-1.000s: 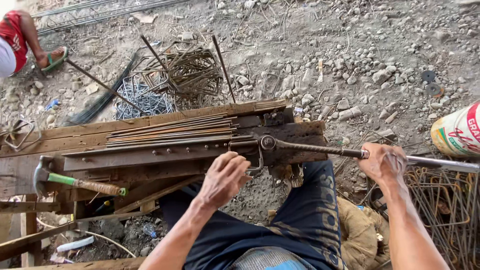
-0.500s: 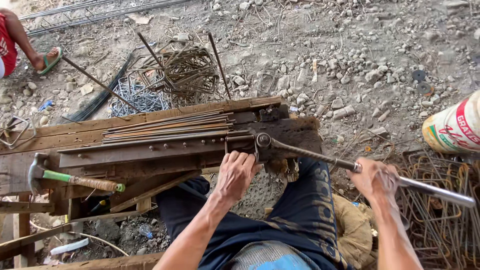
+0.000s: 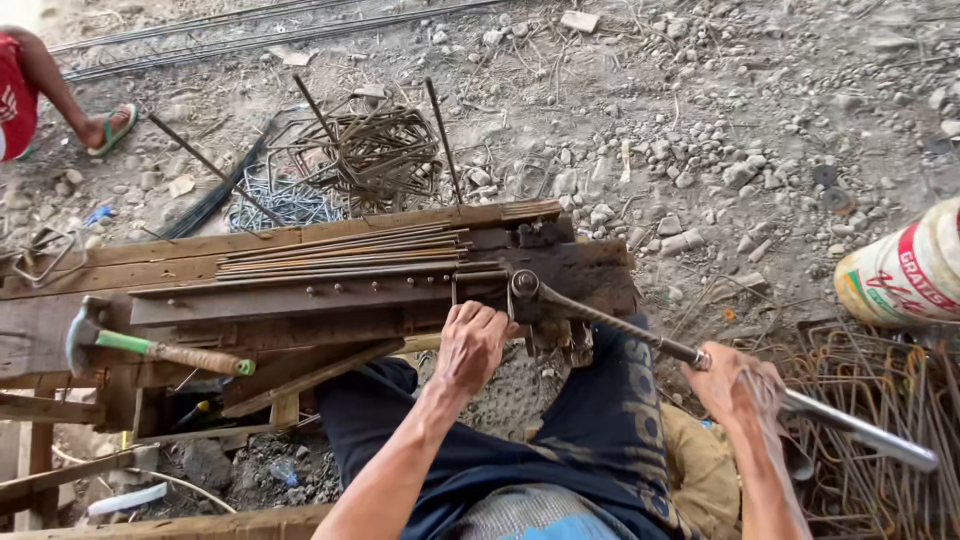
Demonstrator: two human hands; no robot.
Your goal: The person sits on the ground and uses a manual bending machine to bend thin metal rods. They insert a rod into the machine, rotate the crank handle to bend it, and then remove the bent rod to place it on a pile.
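I sit at a rough wooden bench (image 3: 300,250) on stony ground. My left hand (image 3: 472,343) presses on a thin steel rod at the bench's front edge, just left of the bending pin (image 3: 524,284). My right hand (image 3: 737,385) grips the long metal bending lever (image 3: 860,432), which runs from the pin down to the right. A bundle of straight rusty rods (image 3: 345,250) lies along the bench top. A hammer (image 3: 150,348) with a green-banded handle rests on the bench's left part.
A heap of bent wire stirrups (image 3: 365,150) lies behind the bench, more stirrups (image 3: 890,390) at my right. A white sack (image 3: 900,275) stands at the right edge. Another person's leg and sandal (image 3: 95,125) show at the top left.
My right hand has swung the lever toward me and down to the right. My left hand has stayed on the rod by the pin.
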